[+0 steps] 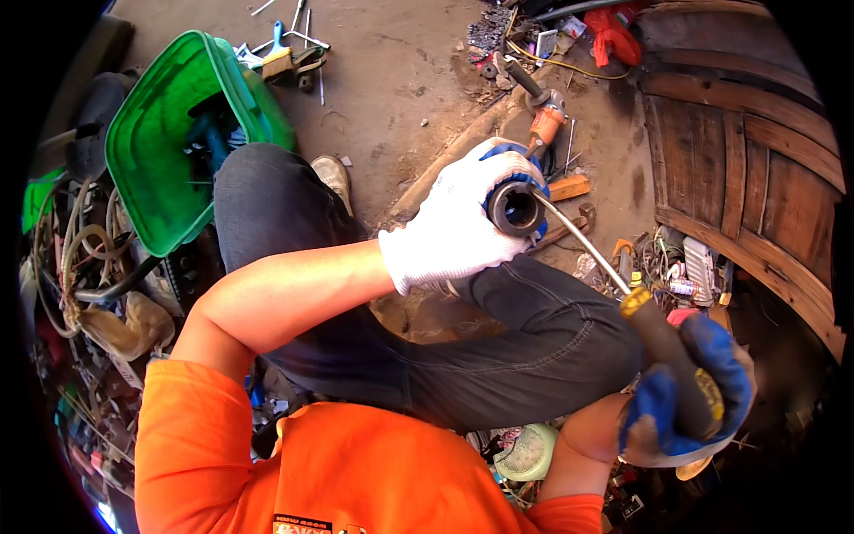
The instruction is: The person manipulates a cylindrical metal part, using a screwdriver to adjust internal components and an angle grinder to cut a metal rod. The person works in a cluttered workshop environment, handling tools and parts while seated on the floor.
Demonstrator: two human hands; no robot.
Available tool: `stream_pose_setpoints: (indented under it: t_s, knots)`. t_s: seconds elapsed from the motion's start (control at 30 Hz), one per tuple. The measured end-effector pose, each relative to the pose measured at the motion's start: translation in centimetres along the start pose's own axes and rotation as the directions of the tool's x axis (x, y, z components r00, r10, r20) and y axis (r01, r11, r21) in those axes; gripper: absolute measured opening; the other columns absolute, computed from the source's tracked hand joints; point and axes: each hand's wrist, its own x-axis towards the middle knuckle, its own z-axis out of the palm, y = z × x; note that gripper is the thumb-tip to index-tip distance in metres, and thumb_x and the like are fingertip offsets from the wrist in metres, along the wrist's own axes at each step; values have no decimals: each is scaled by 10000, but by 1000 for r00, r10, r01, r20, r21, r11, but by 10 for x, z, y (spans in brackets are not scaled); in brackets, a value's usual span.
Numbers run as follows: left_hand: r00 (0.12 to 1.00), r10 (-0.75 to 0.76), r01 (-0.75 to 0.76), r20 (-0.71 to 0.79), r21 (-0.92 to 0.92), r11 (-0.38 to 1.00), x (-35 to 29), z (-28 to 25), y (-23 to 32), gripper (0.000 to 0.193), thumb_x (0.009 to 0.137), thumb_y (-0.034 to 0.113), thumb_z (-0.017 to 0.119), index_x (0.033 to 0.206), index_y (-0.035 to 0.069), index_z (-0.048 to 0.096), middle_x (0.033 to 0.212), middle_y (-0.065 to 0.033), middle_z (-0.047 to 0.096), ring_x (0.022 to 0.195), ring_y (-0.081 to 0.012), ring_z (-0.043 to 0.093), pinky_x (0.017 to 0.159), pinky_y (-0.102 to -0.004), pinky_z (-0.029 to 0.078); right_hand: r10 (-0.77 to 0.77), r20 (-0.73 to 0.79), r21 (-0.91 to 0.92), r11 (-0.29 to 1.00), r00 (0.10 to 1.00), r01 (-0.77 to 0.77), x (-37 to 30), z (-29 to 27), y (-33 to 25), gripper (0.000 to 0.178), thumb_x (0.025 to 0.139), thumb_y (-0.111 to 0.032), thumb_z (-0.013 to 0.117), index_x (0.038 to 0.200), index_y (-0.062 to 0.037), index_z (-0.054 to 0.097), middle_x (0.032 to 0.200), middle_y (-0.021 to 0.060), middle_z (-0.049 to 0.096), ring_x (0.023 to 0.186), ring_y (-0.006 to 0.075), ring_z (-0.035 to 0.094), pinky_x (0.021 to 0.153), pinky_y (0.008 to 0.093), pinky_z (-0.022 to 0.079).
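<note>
Left hand [463, 209] grips a dark metal sleeve [518, 211] while the right hand [728, 392] angles a screwdriver-like tool [672, 356] at its rim

The sleeve is at the scene's middle, far of the bent knee; its open bore faces up towards the wearer, its axis running roughly along the line of sight. The tool's long axis slants from near right to far left, its shaft pointing at the sleeve's right edge and its black-and-yellow handle lying in the right palm. Both gloves are closed: the left fingers wrap the sleeve, the right ones curl around the handle.

Counted: one sleeve, one tool, one orange angle grinder [546, 123] just beyond the left hand, one brush [277, 60] at far left, one green bin [147, 156] at left, one shoe [332, 181] beyond the knee.

The left fingertips are mostly hidden behind the sleeve. Whether the shaft's tip touches it cannot be told. The bin's dark contents are hard to make out, and the heap [98, 356] at left is cut off by the lens's black rim.
</note>
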Motion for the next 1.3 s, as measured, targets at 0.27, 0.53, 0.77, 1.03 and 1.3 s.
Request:
stream_pose_setpoints:
  t_s: [0.27,0.53,0.77,1.03,1.3]
  knots:
    - [1000,-13,13,-7,52,999,-3,0,-9,333,678,93,847,957,88,667,993,-91,645,974,-280,622,878,-385,502,158,132,-158,978,979,-137,27,31,-37,375,565,-13,695,937,14,655,853,117,675,686,231,627,653,316,516]
    - [1000,-17,16,12,67,998,-3,5,-7,336,682,102,849,963,86,664,995,-89,645,968,-272,616,872,-385,501,133,192,-208,974,972,-92,27,46,-33,476,589,-47,829,1045,-23,693,913,95,682,713,238,627,624,320,499]
    - [1000,-4,4,6,56,998,-4,3,-11,336,688,109,850,966,85,663,988,-89,640,940,-267,607,851,-383,495,255,210,-347,922,944,-172,25,54,-42,425,700,-124,816,1096,-27,696,1079,130,708,876,286,674,722,378,553]
    - [999,-14,13,40,27,1000,-1,0,-12,337,684,112,864,952,76,663,980,-88,632,955,-255,601,865,-364,489,250,242,-251,950,938,-188,16,45,-32,445,676,-67,795,1105,-4,691,1012,183,711,962,340,692,835,398,569]
    - [971,65,-55,230,-50,997,4,-7,-15,331,690,106,858,948,75,653,991,-93,649,953,-270,630,864,-375,499,284,221,-175,953,933,-248,26,33,-20,448,583,9,777,1027,-16,720,983,146,724,870,306,692,771,356,558]
